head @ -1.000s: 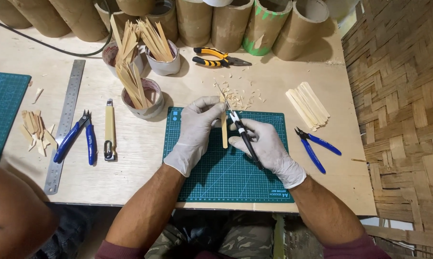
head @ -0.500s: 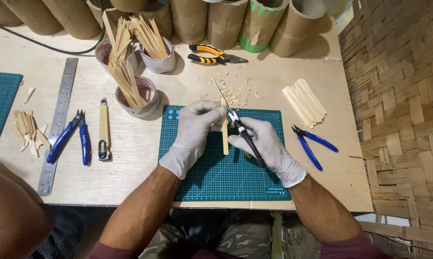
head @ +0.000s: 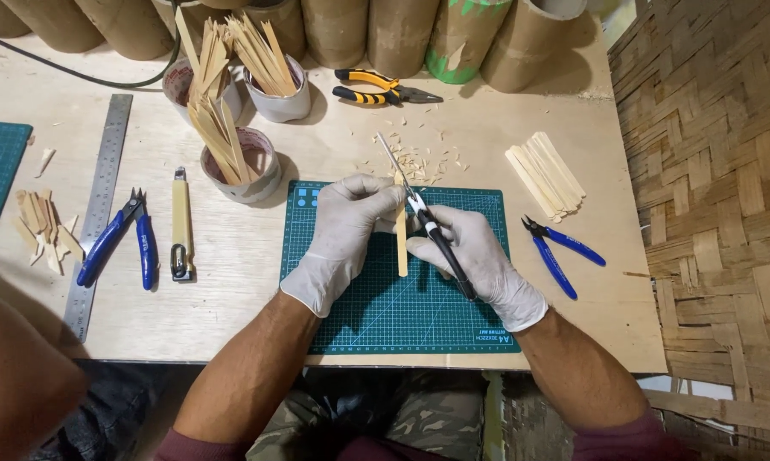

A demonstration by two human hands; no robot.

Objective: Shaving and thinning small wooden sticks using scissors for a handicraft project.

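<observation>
From the head view, 3 cups [head: 247,164] hold sticks, while over the mat [head: 376,316] the left hand [head: 342,239] pinches a stick [head: 401,239] and the right hand [head: 479,260] grips a knife [head: 432,235], blue cutters [head: 560,252] beside

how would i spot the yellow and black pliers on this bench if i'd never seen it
Start at the row of brown cardboard tubes along the far edge of the pale wooden bench. Just in front of the middle tubes, beyond the green cutting mat, lie the yellow and black pliers. Both other hand cutters lying loose, the blue-handled cutters on the left and the blue-handled cutters on the right, have plain blue grips.
</observation>
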